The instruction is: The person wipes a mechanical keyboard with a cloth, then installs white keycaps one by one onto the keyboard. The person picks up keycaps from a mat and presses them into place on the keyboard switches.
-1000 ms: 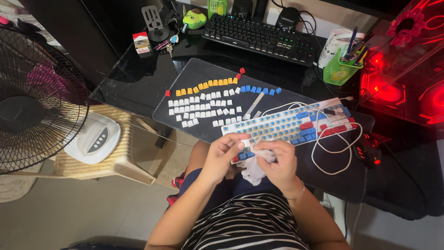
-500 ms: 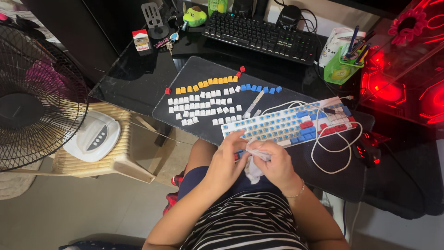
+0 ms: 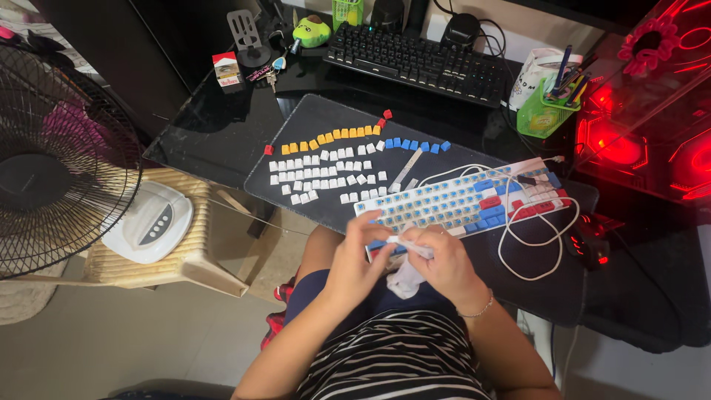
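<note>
My left hand (image 3: 354, 261) and my right hand (image 3: 444, 263) meet just in front of my chest, at the near edge of the black desk mat (image 3: 311, 118); between them I have a crumpled white cloth (image 3: 404, 275), soft and bunched, its upper corner pulled taut between my fingertips while the rest hangs down in a loose fold over my lap; my right fingers are curled closed around the cloth; my left thumb and fingers are pinched at its top corner, and whether a small keycap sits inside that pinch I cannot tell, since the spot is blurred.

Just beyond my hands lies the white mechanical keyboard with exposed blue switches (image 3: 459, 200), tilted across the mat; most of its caps are off, though some blue and red ones stay on along its right end and near edge; a white coiled cable (image 3: 544, 237) loops over its right side.

Farther out on the mat the loose keycaps are laid in rows: the white keycaps (image 3: 318, 174) in a block, the yellow keycaps (image 3: 333, 135) in a curved line above them, the blue keycaps (image 3: 415, 143) to their right; a black keyboard (image 3: 418, 61) rests at the back of the desk.
</note>
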